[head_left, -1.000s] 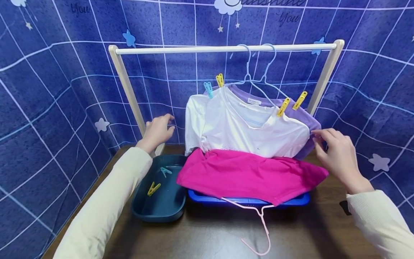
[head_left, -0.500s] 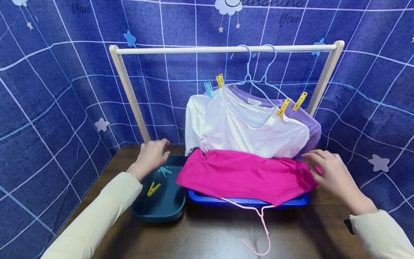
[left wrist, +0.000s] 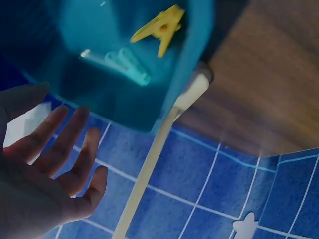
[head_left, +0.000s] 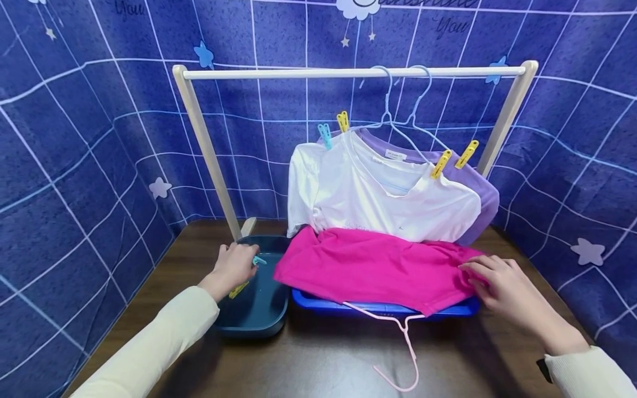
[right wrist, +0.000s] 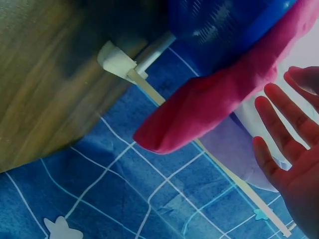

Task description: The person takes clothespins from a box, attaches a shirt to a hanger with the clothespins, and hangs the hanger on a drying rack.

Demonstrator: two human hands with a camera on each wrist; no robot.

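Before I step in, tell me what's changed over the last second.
The left hand has come down from near the left rack post to over the teal tub with its clothespins. The right hand has moved down from the edge of the purple shirt to the right end of the pink garment. The wrist views show nothing gripped. The white shirt, purple shirt, pink garment and pink hanger stayed put.

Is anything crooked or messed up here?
Yes, the white T-shirt looks crooked: in the head view, its yellow clothespin sits lower than its light-blue clothespin, though the bar is nearly level. Nothing looks spilled or broken. The pink garment lies over the blue basket.
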